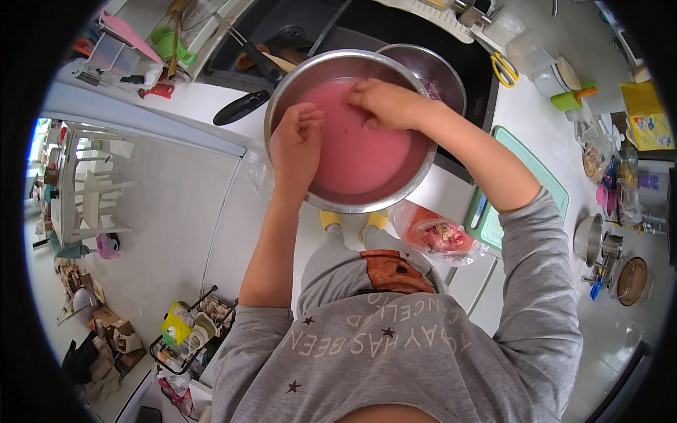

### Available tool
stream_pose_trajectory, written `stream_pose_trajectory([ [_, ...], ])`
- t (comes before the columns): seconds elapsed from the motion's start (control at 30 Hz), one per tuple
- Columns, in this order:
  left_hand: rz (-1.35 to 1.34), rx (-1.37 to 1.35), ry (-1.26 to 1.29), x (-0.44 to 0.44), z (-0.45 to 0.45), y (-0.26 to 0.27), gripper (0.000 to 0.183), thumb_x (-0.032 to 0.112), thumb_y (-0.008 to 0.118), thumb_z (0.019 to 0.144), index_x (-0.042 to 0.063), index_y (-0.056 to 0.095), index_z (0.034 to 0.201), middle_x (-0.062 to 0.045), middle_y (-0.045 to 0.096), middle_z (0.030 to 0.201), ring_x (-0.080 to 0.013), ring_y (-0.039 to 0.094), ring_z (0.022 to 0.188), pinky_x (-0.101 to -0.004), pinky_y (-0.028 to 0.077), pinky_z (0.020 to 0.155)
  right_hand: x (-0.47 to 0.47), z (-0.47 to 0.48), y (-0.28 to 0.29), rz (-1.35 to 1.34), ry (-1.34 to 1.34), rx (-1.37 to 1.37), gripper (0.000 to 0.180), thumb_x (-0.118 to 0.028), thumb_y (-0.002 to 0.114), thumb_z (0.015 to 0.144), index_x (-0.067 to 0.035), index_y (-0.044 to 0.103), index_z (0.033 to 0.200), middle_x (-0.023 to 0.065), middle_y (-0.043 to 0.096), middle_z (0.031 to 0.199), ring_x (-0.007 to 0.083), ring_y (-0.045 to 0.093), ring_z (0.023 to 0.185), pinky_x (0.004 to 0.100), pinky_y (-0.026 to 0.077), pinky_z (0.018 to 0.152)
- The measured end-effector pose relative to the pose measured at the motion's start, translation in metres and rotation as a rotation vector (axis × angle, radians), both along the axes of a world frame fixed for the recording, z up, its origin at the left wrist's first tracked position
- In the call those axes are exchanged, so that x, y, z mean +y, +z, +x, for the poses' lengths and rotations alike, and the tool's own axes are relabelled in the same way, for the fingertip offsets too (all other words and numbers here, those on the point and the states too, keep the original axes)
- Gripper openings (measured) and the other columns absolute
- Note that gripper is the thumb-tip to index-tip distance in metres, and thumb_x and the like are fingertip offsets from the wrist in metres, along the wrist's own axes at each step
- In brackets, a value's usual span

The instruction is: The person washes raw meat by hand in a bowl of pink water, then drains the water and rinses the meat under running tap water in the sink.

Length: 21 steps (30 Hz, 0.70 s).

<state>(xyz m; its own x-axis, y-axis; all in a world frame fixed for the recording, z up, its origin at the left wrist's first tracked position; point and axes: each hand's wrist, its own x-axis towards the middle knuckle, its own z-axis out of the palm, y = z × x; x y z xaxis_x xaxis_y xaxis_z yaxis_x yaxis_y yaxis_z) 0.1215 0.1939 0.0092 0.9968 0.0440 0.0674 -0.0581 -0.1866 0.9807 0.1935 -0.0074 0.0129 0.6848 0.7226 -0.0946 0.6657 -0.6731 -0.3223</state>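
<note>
A large stainless steel bowl holds cloudy pink liquid, with a small dark speck floating in it. My left hand is inside the left part of the bowl, fingers loosely curled and nothing visible in them. From the right, my right hand reaches over the rim, its thumb apart from the fingers. The fingertips are at the liquid, and I cannot tell how deep they go. Partly hidden behind the large bowl, a smaller metal bowl contains purplish-red pieces.
Behind lies a dark sink with a black-handled utensil. Yellow-handled scissors and a green cutting board rest on the right counter. A plastic bag of red meat-like pieces is below. A black wire basket stands lower left.
</note>
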Motion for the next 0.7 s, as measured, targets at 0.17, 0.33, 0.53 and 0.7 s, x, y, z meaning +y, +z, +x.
stream_pose_trajectory([
  [0.17, -0.008, -0.029, 0.036, 0.000, -0.002, 0.006, 0.025, -0.007, 0.048, 0.083, -0.003, 0.054, 0.106, -0.012, 0.063, 0.101, -0.0164, 0.062, 0.093, -0.0250, 0.050, 0.079, 0.007, -0.015, -0.007, -0.094, 0.012, 0.002, 0.057, -0.007, 0.072, 0.064, -0.003, 0.053, 0.118, 0.0157, 0.046, 0.121, 0.0329, 0.042, 0.117, 0.0378, 0.039, 0.096],
  [0.33, -0.128, -0.057, 0.045, 0.002, -0.002, 0.002, 0.025, -0.007, 0.046, 0.084, -0.002, 0.054, 0.107, -0.011, 0.062, 0.101, -0.0158, 0.061, 0.095, -0.0245, 0.049, 0.081, 0.003, -0.035, 0.002, -0.149, -0.049, 0.166, 0.060, -0.006, 0.072, 0.064, -0.002, 0.049, 0.120, 0.0176, 0.046, 0.120, 0.0349, 0.046, 0.112, 0.0376, 0.041, 0.093],
  [0.53, -0.180, -0.075, 0.039, 0.002, -0.001, 0.003, 0.022, -0.007, 0.044, 0.087, -0.003, 0.053, 0.107, -0.012, 0.062, 0.100, -0.0168, 0.062, 0.094, -0.0259, 0.050, 0.083, 0.023, -0.068, -0.010, -0.072, -0.173, 0.312, 0.056, -0.005, 0.071, 0.067, 0.001, 0.045, 0.116, 0.0229, 0.046, 0.117, 0.0374, 0.052, 0.103, 0.0383, 0.045, 0.086],
  [0.7, -0.193, -0.060, 0.018, 0.004, -0.002, 0.004, 0.023, -0.007, 0.042, 0.089, -0.005, 0.051, 0.110, -0.014, 0.061, 0.103, -0.0182, 0.061, 0.097, -0.0271, 0.050, 0.086, 0.058, -0.079, -0.017, -0.002, -0.277, 0.379, 0.047, -0.010, 0.069, 0.071, 0.003, 0.047, 0.111, 0.0274, 0.044, 0.118, 0.0400, 0.054, 0.102, 0.0408, 0.046, 0.086],
])
